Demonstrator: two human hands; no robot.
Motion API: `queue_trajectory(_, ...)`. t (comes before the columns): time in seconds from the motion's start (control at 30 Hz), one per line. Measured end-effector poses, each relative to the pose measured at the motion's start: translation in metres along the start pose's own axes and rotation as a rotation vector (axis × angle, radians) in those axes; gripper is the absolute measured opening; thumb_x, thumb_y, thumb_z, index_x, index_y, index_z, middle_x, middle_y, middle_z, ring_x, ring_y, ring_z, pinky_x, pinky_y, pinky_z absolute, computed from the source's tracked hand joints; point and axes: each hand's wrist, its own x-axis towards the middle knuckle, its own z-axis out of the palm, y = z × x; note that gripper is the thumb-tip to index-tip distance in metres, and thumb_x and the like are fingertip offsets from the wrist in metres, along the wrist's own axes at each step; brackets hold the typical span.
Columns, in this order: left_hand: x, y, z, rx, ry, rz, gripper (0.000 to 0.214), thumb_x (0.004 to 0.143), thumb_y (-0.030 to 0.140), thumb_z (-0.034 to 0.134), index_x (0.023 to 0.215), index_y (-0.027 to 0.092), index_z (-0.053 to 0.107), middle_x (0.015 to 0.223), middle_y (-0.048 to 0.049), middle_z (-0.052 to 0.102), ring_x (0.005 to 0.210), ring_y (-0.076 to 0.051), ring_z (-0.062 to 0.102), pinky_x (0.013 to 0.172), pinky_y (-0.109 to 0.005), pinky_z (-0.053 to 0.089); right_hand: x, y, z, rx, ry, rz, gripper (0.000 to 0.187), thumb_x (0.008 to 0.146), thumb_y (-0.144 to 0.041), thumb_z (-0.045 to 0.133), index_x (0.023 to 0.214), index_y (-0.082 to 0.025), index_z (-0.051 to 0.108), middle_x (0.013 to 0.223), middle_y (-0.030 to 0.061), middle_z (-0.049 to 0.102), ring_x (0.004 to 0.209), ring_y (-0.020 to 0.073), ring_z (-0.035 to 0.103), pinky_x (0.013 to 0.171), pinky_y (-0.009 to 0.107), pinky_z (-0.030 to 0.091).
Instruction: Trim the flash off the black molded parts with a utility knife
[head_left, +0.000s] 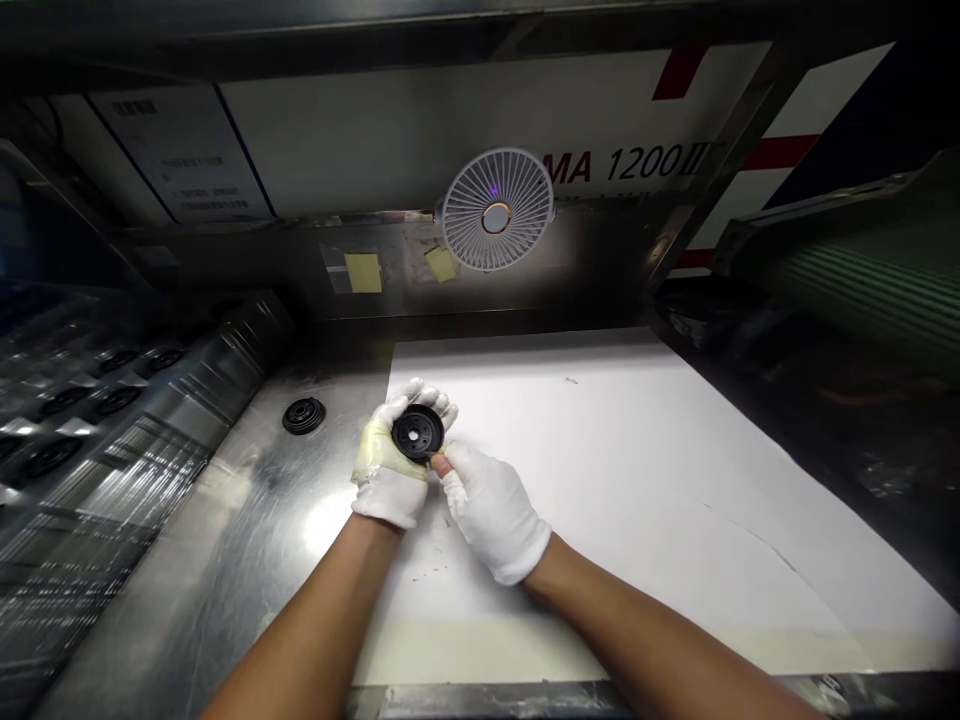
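A black ribbed disc of moulded plastic or rubber [418, 432] is held over a white paper sheet [600, 480] on the steel bench [225, 540], cradled by the cupped, white-gloved left grip [388, 478] and pinched at its lower rim by the nearly closed, white-gloved right grip [491, 512]. It is judged light and stiff, best taken by the rim. Matching discs [116, 400] sit in a corrugated steel tray [225, 370], and a further disc [304, 415] lies on the bench.

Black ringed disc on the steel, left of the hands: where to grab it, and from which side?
Pinch the black ringed disc by its outer rim from above, on the side nearest the gloved left hand. It lies flat on the steel bench, so the rim looks the easiest edge to reach; the recessed centre probably grips less securely.
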Motion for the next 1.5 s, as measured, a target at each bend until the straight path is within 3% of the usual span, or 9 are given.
queue_trajectory(0.07, -0.001, 0.002, 0.0, 0.047, 0.032, -0.08, 0.023, 0.07, 0.02, 0.052, 0.09, 0.012, 0.059, 0.087, -0.0118, 0.06, 0.084, -0.026, 0.058, 0.071, -0.043, 0.048, 0.001, 0.003, -0.003, 0.047, 0.011, 0.003, 0.022, 0.093, -0.027, 0.033, 0.089, -0.021, 0.054, 0.081, 0.0002, 0.061, 0.068, 0.0147, 0.055, 0.061, 0.025, 0.035)
queue_trajectory(0.13, -0.003, 0.004, 0.002, 0.044, 0.03, -0.114, 0.025, 0.068, 0.019, 0.049, 0.09, 0.011, 0.059, 0.082, -0.0116, 0.059, 0.078, -0.024, 0.059, 0.068, -0.042, 0.049, 0.002, 0.006, -0.007, 0.084, 0.026, 0.026, 0.024, 0.093, -0.028, 0.032, 0.093, -0.02, 0.054, 0.085, 0.0014, 0.062, 0.071, 0.0147, 0.056, 0.064, 0.024, 0.036)
queue_trajectory(0.37, 0.0, 0.005, 0.006, -0.023, -0.021, -0.041, 0.003, 0.072, 0.015, 0.054, 0.072, 0.013, 0.057, 0.065, -0.0021, 0.052, 0.063, -0.012, 0.053, 0.064, -0.028, 0.046, 0.003, 0.005, -0.005, -0.047, 0.032, 0.06, 0.023, 0.092, -0.029, 0.035, 0.08, -0.021, 0.052, 0.07, -0.0009, 0.059, 0.062, 0.0146, 0.053, 0.057, 0.025, 0.031)
queue_trajectory(0.67, 0.002, 0.003, 0.008, -0.071, 0.019, 0.022, 0.004, 0.073, 0.015, 0.057, 0.07, 0.014, 0.055, 0.063, 0.0009, 0.05, 0.059, -0.009, 0.052, 0.064, -0.024, 0.047, -0.002, -0.006, 0.0, 0.018, 0.002, -0.043, 0.021, 0.093, -0.028, 0.034, 0.085, -0.022, 0.052, 0.077, -0.0018, 0.061, 0.068, 0.0144, 0.054, 0.059, 0.023, 0.032)
queue_trajectory(0.77, 0.0, 0.004, 0.007, -0.05, -0.035, 0.011, 0.003, 0.073, 0.015, 0.055, 0.075, 0.014, 0.057, 0.067, -0.0012, 0.052, 0.066, -0.012, 0.054, 0.069, -0.028, 0.048, -0.003, -0.006, -0.001, 0.035, -0.005, -0.037, 0.022, 0.093, -0.028, 0.033, 0.084, -0.022, 0.052, 0.077, -0.0011, 0.061, 0.067, 0.0146, 0.054, 0.06, 0.023, 0.033)
queue_trajectory(0.9, -0.003, 0.009, 0.003, 0.042, -0.117, -0.119, 0.021, 0.073, 0.021, 0.05, 0.09, 0.012, 0.059, 0.08, -0.0089, 0.057, 0.078, -0.022, 0.057, 0.066, -0.039, 0.049, 0.0, -0.001, -0.004, 0.052, 0.021, 0.008, 0.022, 0.093, -0.027, 0.033, 0.086, -0.02, 0.053, 0.079, 0.0008, 0.061, 0.066, 0.015, 0.055, 0.06, 0.024, 0.035)
queue_trajectory(1.07, -0.004, 0.011, 0.004, 0.041, -0.044, -0.116, 0.015, 0.072, 0.016, 0.051, 0.083, 0.011, 0.061, 0.07, -0.0059, 0.055, 0.065, -0.016, 0.055, 0.065, -0.033, 0.049, 0.004, 0.003, -0.01, 0.06, 0.039, 0.055, 0.023, 0.092, -0.028, 0.034, 0.091, -0.021, 0.056, 0.081, 0.0021, 0.063, 0.07, 0.0157, 0.056, 0.061, 0.024, 0.036)
queue_trajectory(1.33, 0.0, 0.007, 0.006, -0.052, -0.01, -0.129, 0.003, 0.073, 0.017, 0.057, 0.074, 0.014, 0.057, 0.068, -0.002, 0.052, 0.064, -0.012, 0.053, 0.068, -0.03, 0.048, 0.004, 0.002, -0.003, -0.044, 0.038, 0.041, 0.022, 0.092, -0.029, 0.035, 0.083, -0.021, 0.053, 0.076, 0.0002, 0.061, 0.064, 0.0151, 0.054, 0.056, 0.025, 0.032)
queue_trajectory(1.5, 0.0, 0.004, 0.007, -0.049, 0.0, -0.095, 0.005, 0.074, 0.019, 0.057, 0.072, 0.015, 0.055, 0.067, -0.0016, 0.051, 0.063, -0.012, 0.052, 0.066, -0.03, 0.048, 0.005, 0.003, -0.003, 0.015, 0.022, 0.066, 0.022, 0.092, -0.027, 0.034, 0.083, -0.02, 0.053, 0.076, 0.0007, 0.061, 0.064, 0.015, 0.054, 0.057, 0.024, 0.033)
